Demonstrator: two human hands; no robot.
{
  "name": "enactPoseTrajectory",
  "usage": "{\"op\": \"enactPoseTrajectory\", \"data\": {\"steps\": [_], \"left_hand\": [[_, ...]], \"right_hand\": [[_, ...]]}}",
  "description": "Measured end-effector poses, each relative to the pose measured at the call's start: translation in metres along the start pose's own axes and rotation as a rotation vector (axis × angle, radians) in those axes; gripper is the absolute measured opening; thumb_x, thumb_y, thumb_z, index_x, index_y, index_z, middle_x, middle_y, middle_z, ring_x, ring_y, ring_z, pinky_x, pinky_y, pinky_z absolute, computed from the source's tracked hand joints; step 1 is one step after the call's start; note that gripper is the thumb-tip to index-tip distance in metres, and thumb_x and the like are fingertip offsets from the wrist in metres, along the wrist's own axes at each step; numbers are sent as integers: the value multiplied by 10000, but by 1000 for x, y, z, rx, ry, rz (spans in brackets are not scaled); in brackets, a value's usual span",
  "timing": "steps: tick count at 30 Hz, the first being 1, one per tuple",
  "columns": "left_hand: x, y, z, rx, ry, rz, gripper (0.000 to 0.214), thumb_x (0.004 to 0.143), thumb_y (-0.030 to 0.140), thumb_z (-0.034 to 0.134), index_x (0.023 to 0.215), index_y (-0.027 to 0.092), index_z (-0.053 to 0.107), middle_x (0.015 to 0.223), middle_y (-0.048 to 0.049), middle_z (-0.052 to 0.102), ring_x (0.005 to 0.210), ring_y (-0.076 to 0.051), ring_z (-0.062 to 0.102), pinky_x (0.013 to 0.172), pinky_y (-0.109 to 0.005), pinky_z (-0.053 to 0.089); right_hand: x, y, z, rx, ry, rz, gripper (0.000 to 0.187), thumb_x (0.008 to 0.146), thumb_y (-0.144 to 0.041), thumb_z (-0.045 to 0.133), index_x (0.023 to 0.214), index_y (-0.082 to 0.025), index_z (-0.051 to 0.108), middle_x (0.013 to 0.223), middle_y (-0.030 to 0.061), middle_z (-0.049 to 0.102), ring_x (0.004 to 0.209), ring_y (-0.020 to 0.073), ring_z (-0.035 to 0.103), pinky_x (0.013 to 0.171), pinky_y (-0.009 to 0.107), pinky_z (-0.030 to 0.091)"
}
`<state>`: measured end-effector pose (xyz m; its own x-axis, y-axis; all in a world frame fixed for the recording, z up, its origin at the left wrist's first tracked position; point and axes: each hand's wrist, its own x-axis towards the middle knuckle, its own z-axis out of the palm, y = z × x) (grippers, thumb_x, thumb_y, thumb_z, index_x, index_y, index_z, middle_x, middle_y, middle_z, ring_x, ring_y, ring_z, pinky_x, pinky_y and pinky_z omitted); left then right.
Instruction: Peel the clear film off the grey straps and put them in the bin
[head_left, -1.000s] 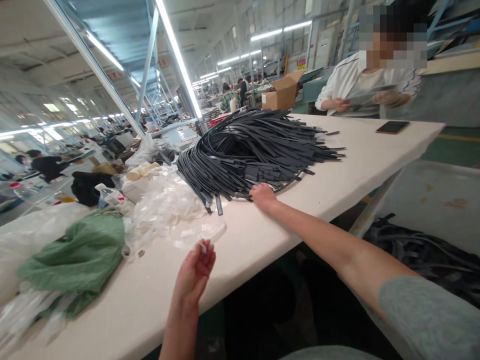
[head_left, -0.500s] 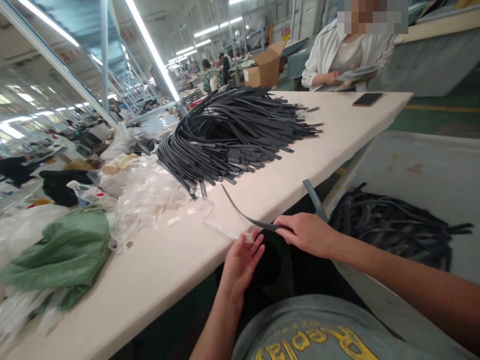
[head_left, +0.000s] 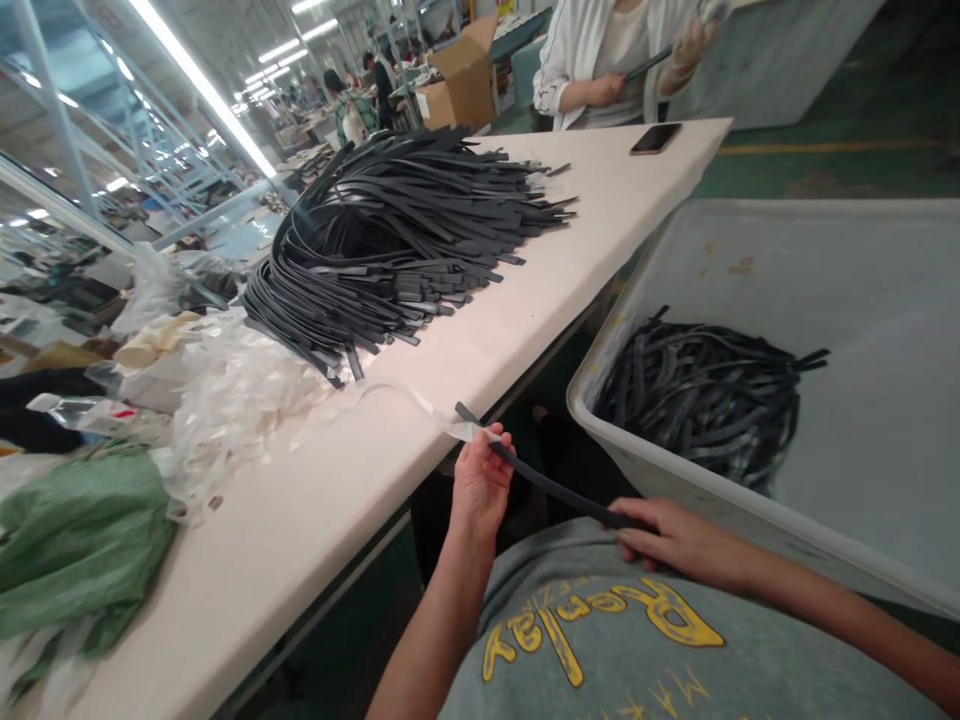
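I hold one long black strip (head_left: 555, 486) level in front of my chest. My left hand (head_left: 480, 482) is closed near its far end, pinching a clear film strip (head_left: 420, 400) that trails back onto the white table (head_left: 525, 310). Further along, my right hand (head_left: 675, 540) grips the same black strip. A big heap of black strips (head_left: 390, 230) lies on the table ahead. To my right a white bin (head_left: 862, 300) holds more black strips (head_left: 705, 395).
Crumpled clear film (head_left: 232, 390) and a green cloth (head_left: 75, 540) lie on the table's left part. A phone (head_left: 655, 138) rests at its far end, where a person in white (head_left: 600, 60) stands holding something. Cardboard box (head_left: 465, 70) and other workers behind.
My right hand left the heap and pulled one black strip down to my chest. My left hand rose to its end with the clear film. The view tilted down and right.
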<state>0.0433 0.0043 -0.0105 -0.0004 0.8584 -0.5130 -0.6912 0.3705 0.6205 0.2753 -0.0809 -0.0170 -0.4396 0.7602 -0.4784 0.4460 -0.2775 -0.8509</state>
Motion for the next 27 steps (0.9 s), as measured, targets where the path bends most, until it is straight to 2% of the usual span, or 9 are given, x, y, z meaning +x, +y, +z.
{"op": "enactPoseTrajectory", "data": {"steps": [2,4,6,8,12,16,21,27], "left_hand": [[-7,-18,3,56,-4,-14,203,784,319,761,859,157,667,882,-43,709,779,-133,688,763,-252,531],[-12,-27,6,102,-5,-4,229,755,318,786,853,157,656,931,-64,716,822,-161,697,747,-263,531],[-13,-24,6,100,6,20,212,784,323,758,872,159,656,990,-80,721,881,-178,701,750,-265,534],[-11,-12,5,45,41,44,165,856,325,683,902,168,661,1031,-79,727,933,-174,700,791,-266,537],[-9,11,3,-53,123,52,144,932,297,588,922,181,673,986,-58,749,939,-156,711,866,-272,528],[-10,11,7,-97,138,20,158,938,283,586,882,171,681,879,-46,758,849,-145,723,823,-258,536],[-15,2,14,-97,87,-64,163,945,275,576,885,178,692,845,-32,758,769,-121,716,747,-226,536],[-16,-3,9,-58,119,-64,131,917,286,611,896,182,689,865,-38,754,799,-144,721,757,-251,532]], "right_hand": [[20,-22,5,51,-14,-74,238,877,-408,524,943,-199,617,798,28,689,633,163,633,594,260,489],[44,-45,7,82,-33,-140,238,874,-410,519,889,-185,597,742,17,673,566,139,607,540,236,460],[63,-58,7,89,-13,-194,290,906,-436,467,827,-181,582,660,0,644,480,114,553,479,217,411],[71,-62,4,72,66,-237,357,947,-462,397,842,-180,590,600,-19,615,424,101,509,447,211,377],[56,-53,-6,-33,229,-248,387,986,-457,350,852,-187,593,587,-29,615,417,101,513,466,218,386],[37,-54,-5,-190,302,-291,355,989,-380,362,813,-197,610,611,-14,640,512,123,556,556,241,401],[44,-62,0,-312,304,-291,295,978,-294,388,817,-201,616,649,-8,662,607,145,581,624,255,383],[54,-61,4,-355,262,-257,298,975,-287,409,800,-198,633,628,-8,661,601,147,578,618,256,370]]}}
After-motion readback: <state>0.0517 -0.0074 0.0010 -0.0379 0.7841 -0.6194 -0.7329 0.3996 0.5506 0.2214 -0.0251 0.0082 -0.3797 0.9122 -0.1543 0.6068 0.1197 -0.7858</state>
